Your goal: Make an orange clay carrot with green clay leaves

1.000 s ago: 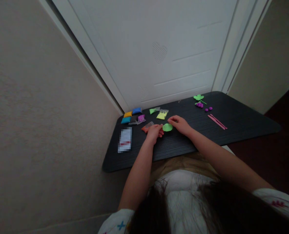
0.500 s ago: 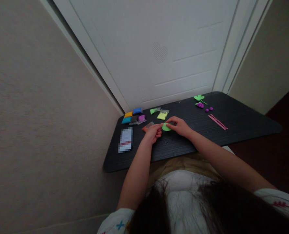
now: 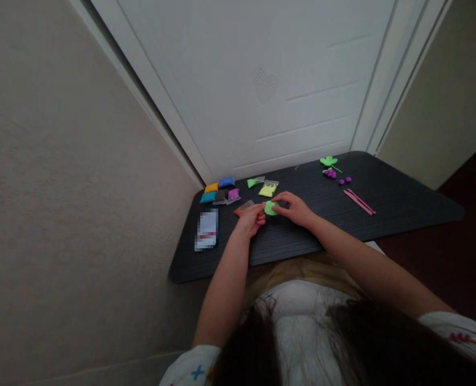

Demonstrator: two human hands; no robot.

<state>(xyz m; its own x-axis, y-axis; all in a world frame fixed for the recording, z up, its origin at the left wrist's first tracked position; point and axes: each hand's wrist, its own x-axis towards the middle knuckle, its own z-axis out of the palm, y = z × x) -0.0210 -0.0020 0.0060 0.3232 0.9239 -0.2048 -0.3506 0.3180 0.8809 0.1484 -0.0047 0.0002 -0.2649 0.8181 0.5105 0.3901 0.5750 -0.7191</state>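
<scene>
A flat, roundish piece of light green modelling clay [image 3: 270, 208] is held between my two hands over the dark table. My left hand [image 3: 253, 219] pinches its left edge, the other fingers curled in. From the right, my right hand [image 3: 295, 208] grips it between thumb and fingertips. Just behind my left hand lies a clear bag with orange clay [image 3: 241, 210], partly hidden by that hand. Beyond my hands are a bag of yellow clay [image 3: 268, 188] and a bag of green clay [image 3: 254, 182].
Several clay packets [image 3: 208, 197] lie at the back left, behind a blurred phone-like object [image 3: 207, 230]. On the right are a green clover-like shape [image 3: 328, 161], purple clay balls [image 3: 330, 173] and pink modelling tools [image 3: 359, 202]. A white door [image 3: 302, 118] rises behind the black table [image 3: 407, 198].
The green clay piece has shifted slightly left and turned between my fingers. Both hands keep their hold on it.
</scene>
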